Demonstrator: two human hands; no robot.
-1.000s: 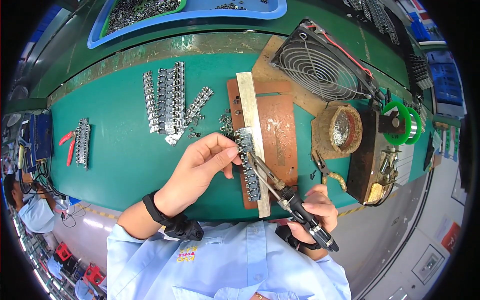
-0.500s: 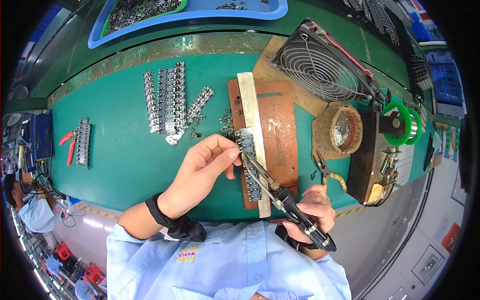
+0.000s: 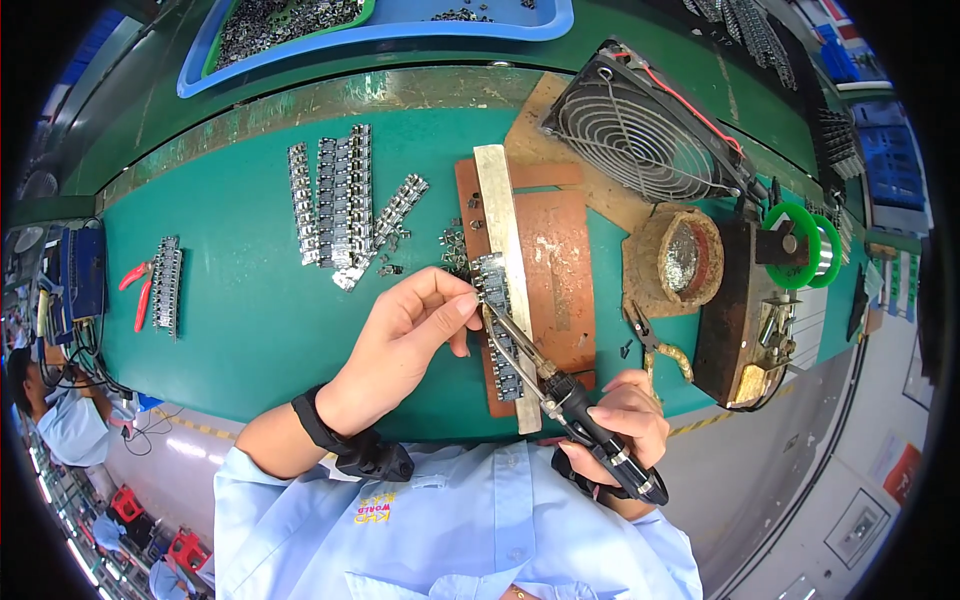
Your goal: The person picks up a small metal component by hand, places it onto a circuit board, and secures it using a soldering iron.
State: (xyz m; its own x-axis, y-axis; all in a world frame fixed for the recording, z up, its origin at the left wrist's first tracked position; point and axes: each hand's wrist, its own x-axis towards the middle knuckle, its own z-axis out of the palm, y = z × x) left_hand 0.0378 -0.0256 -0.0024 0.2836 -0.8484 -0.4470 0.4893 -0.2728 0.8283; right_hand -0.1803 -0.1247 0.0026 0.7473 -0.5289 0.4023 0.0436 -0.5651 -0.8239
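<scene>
My right hand [image 3: 630,428] is wrapped round the black handle of a soldering iron [image 3: 585,412] with a thin metal tube alongside its barrel. The iron's tip reaches the strip of small components [image 3: 503,365], which lies along a pale metal bar [image 3: 513,265] on a reddish-brown board [image 3: 556,270]. Thumb and forefinger of my left hand [image 3: 410,330] are pinched together at the strip, right by the tip. Whatever sits between those fingertips is too small to make out. Loose small metal parts [image 3: 453,245] are scattered just left of the board.
More component strips [image 3: 343,195] lie left of centre; red-handled pliers [image 3: 142,295] sit beside another strip at far left. To the right are a fan [image 3: 640,130], a round solder pot [image 3: 690,260], pliers [image 3: 668,358] and a green solder spool [image 3: 805,245]. A blue tray [image 3: 400,35] stands behind.
My right hand and the iron's handle have shifted very slightly. My left hand stays pinched at the same spot on the strip.
</scene>
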